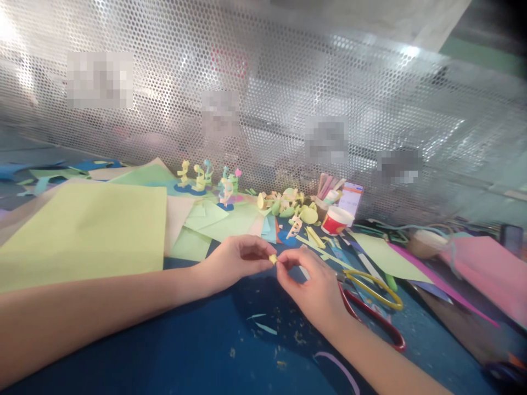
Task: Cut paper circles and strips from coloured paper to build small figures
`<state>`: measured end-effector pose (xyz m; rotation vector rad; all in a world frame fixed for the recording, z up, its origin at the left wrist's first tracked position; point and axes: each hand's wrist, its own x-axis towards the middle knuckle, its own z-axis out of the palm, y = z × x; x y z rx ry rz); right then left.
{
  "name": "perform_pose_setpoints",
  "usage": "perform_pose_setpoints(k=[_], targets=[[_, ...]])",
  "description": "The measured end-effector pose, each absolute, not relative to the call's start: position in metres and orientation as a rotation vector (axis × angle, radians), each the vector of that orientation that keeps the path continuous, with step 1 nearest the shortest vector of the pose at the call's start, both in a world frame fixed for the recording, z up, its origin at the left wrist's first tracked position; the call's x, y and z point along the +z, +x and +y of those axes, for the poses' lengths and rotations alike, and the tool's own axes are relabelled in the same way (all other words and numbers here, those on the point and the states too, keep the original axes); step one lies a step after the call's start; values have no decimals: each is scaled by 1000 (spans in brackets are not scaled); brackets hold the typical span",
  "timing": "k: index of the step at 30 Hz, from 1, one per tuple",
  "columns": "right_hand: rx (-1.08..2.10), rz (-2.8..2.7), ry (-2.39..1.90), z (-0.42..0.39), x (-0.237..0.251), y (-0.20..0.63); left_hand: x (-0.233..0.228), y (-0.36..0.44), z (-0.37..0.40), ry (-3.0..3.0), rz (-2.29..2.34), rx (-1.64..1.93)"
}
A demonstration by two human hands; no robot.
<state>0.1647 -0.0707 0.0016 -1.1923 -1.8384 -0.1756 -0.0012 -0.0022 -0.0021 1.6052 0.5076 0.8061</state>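
Between my fingertips, above the blue tabletop, is a small yellow paper piece [273, 258]. My left hand [230, 262] pinches it from the left with thumb and forefinger. From the right, the thumb and forefinger of my right hand [308, 280] close on its other side. The piece is too small to make out its exact shape. Scissors [370, 288] with one yellow and one red handle lie beside my right hand, partly hidden by it. Beyond my hands stands a small paper figure [295, 225] on a blue base.
Several paper figures [200, 178] stand at the back, near a perforated metal panel [263, 82]. Yellow-green sheets [94, 230] lie at left. A red and white cup [335, 221] and a phone [352, 198] stand at the back right. Pink paper [489, 274] lies far right; scraps [265, 328] lie in front.
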Motion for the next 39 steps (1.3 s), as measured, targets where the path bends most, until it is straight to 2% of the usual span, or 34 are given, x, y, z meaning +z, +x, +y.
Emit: perform_pose_setpoints(k=[13, 31, 39], targets=[[-329, -1957, -1089, -76, 7, 161, -3, -1, -3, 1619, 418, 693], [-35, -1813, -1265, -73, 2, 165, -1, -1, -1, 1496, 466, 838], [-83, -1836, -1273, -71, 1, 166, 2, -1, -2, 1519, 445, 816]])
